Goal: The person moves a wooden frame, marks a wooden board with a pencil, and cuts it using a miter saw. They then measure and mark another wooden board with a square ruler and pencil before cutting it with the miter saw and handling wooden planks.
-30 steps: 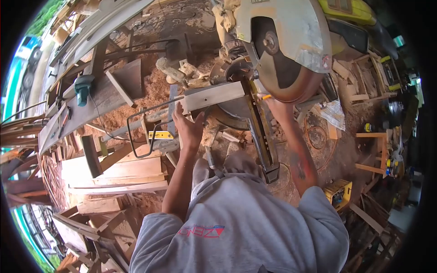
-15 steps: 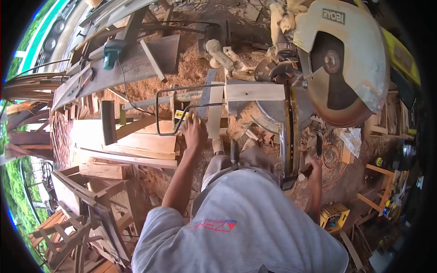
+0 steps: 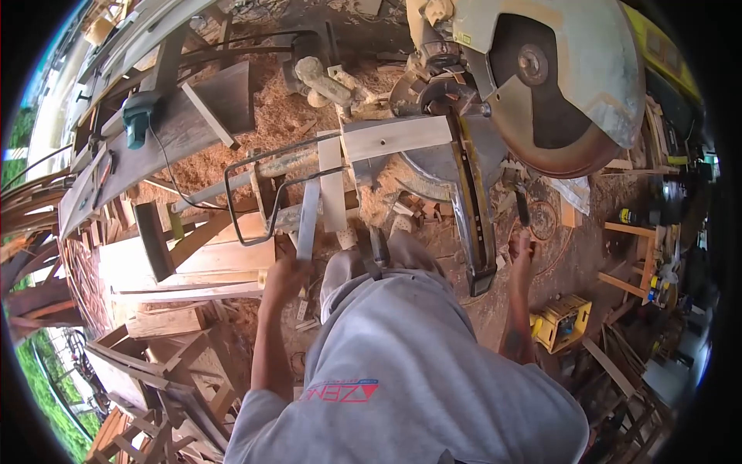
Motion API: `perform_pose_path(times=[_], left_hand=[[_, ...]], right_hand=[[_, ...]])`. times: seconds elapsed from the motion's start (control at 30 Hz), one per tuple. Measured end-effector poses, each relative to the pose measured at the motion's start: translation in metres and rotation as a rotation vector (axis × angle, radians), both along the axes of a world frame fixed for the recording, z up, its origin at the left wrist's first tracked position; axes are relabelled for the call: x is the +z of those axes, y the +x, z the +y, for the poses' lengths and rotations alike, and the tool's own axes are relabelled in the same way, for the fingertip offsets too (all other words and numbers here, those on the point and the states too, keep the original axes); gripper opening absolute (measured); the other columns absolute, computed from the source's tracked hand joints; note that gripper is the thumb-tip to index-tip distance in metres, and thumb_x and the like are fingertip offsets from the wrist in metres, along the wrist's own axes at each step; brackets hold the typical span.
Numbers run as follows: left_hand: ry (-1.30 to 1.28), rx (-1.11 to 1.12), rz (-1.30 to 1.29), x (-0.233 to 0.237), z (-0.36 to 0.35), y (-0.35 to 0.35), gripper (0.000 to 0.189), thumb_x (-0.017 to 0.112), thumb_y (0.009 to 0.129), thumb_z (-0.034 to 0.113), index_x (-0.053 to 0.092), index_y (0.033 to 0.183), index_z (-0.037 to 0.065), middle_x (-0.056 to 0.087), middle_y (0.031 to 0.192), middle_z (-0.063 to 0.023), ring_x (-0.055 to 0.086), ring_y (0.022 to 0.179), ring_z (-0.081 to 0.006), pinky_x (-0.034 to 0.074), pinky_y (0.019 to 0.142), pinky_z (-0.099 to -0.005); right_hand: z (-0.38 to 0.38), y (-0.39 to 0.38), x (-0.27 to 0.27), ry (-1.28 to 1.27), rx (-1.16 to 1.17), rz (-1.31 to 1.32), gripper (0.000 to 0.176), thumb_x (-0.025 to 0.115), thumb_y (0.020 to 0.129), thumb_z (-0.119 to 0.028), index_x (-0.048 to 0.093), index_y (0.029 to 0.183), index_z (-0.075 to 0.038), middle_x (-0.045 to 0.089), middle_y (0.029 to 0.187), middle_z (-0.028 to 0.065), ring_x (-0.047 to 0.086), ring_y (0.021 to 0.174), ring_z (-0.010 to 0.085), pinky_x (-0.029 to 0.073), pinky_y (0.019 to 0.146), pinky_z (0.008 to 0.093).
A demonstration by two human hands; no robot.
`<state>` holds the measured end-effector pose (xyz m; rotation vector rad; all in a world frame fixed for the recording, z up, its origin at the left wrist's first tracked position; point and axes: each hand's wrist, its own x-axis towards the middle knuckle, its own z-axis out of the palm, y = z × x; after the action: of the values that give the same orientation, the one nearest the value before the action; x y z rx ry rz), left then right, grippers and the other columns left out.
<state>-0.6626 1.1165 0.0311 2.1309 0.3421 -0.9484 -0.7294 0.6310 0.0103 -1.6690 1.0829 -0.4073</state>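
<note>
The left hand [image 3: 282,277] is clamped on a slat [image 3: 308,220] off the left edge of the saw bed [image 3: 429,174]. A board [image 3: 396,138] lies across the bed, seemingly uncut. The right hand [image 3: 522,249] hangs well apart, and I cannot tell its grip.

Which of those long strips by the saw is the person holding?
The narrow grey strip, gripped at its lower end by the left hand. The paler strip beside it and the wide pale board on the saw table are not held.
</note>
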Motion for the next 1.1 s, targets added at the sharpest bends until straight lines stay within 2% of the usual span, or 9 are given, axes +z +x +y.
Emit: perform_pose_path(times=[0.07,0.17,0.23,0.37,0.47,0.73,0.8,0.87,1.1], left_hand=[[-0.440,0.161,0.131,0.005,0.029,-0.045,0.029,0.070,0.084,0.018,0.064,0.099,-0.006,0.068,0.080,-0.0117,0.064,0.067,-0.0182,0.052,0.062,-0.0351],[-0.435,0.124,0.007,0.066,0.028,-0.049,0.024,0.071,0.080,0.009,0.064,0.098,-0.005,0.066,0.085,-0.0094,0.063,0.073,-0.0159,0.051,0.063,-0.0317],[-0.575,0.129,-0.034,0.084,0.026,-0.031,0.028,0.070,0.079,0.005,0.062,0.105,-0.003,0.066,0.090,-0.0091,0.063,0.079,-0.0166,0.050,0.068,-0.0311],[-0.067,-0.471,-0.705,0.078,0.004,0.050,0.052,0.067,0.083,0.001,0.050,0.132,0.001,0.067,0.105,-0.0153,0.066,0.092,-0.0290,0.052,0.081,-0.0395],[0.093,-0.716,-0.896,0.074,-0.015,0.112,0.058,0.065,0.080,-0.007,0.048,0.134,0.003,0.064,0.107,-0.0177,0.063,0.101,-0.0324,0.049,0.089,-0.0443],[0.147,-0.907,-1.043,0.063,-0.071,0.192,0.049,0.059,0.076,-0.011,0.046,0.122,-0.003,0.065,0.092,-0.0210,0.064,0.088,-0.0396,0.052,0.080,-0.0456],[0.302,-0.919,-0.642,0.075,-0.093,0.198,0.052,0.061,0.078,-0.008,0.041,0.125,-0.002,0.064,0.092,-0.0247,0.064,0.094,-0.0404,0.048,0.080,-0.0469],[0.266,-0.916,-0.644,0.067,-0.093,0.203,0.046,0.061,0.077,-0.008,0.038,0.117,-0.002,0.064,0.083,-0.0249,0.065,0.088,-0.0416,0.048,0.079,-0.0478],[0.207,-0.884,-0.828,0.066,-0.108,0.186,0.034,0.056,0.076,-0.009,0.040,0.105,-0.001,0.063,0.096,-0.0238,0.064,0.094,-0.0411,0.051,0.080,-0.0500]], right_hand=[[0.012,0.001,0.028,-0.086,-0.003,-0.139,0.039,0.054,0.099,-0.041,0.055,0.098,-0.003,0.060,0.070,0.0048,0.059,0.067,0.0135,0.047,0.061,0.0274],[-0.001,-0.016,0.003,-0.071,0.308,-0.328,0.034,0.045,0.104,-0.035,0.057,0.101,-0.003,0.062,0.072,0.0058,0.059,0.067,0.0139,0.046,0.060,0.0288],[0.043,0.026,0.044,-0.311,0.515,-0.366,0.033,0.039,0.105,-0.029,0.060,0.104,-0.003,0.062,0.074,0.0049,0.057,0.066,0.0139,0.046,0.061,0.0285],[0.076,0.093,0.054,-0.540,0.846,-0.380,0.019,0.052,0.099,-0.012,0.063,0.102,0.003,0.062,0.085,0.0124,0.062,0.079,0.0205,0.048,0.071,0.0306],[0.079,0.124,0.047,-0.569,0.966,-0.468,0.017,0.056,0.098,-0.012,0.063,0.100,0.003,0.062,0.085,0.0128,0.062,0.078,0.0215,0.049,0.070,0.0308],[0.085,0.173,0.024,-0.630,0.813,-0.445,0.016,0.065,0.093,-0.014,0.064,0.105,-0.002,0.060,0.084,0.0091,0.060,0.075,0.0190,0.049,0.069,0.0289],[0.086,0.189,0.013,-0.631,0.782,-0.558,0.019,0.067,0.092,-0.013,0.063,0.108,-0.002,0.060,0.087,0.0082,0.060,0.075,0.0179,0.049,0.070,0.0285],[0.085,0.200,0.015,-0.593,0.789,-0.538,0.024,0.070,0.089,-0.012,0.063,0.110,-0.002,0.061,0.092,0.0088,0.061,0.081,0.0204,0.050,0.074,0.0305],[0.091,0.235,0.027,-0.720,1.163,-0.555,0.028,0.076,0.080,-0.013,0.065,0.104,-0.002,0.063,0.093,0.0105,0.060,0.093,0.0274,0.047,0.084,0.0374]])
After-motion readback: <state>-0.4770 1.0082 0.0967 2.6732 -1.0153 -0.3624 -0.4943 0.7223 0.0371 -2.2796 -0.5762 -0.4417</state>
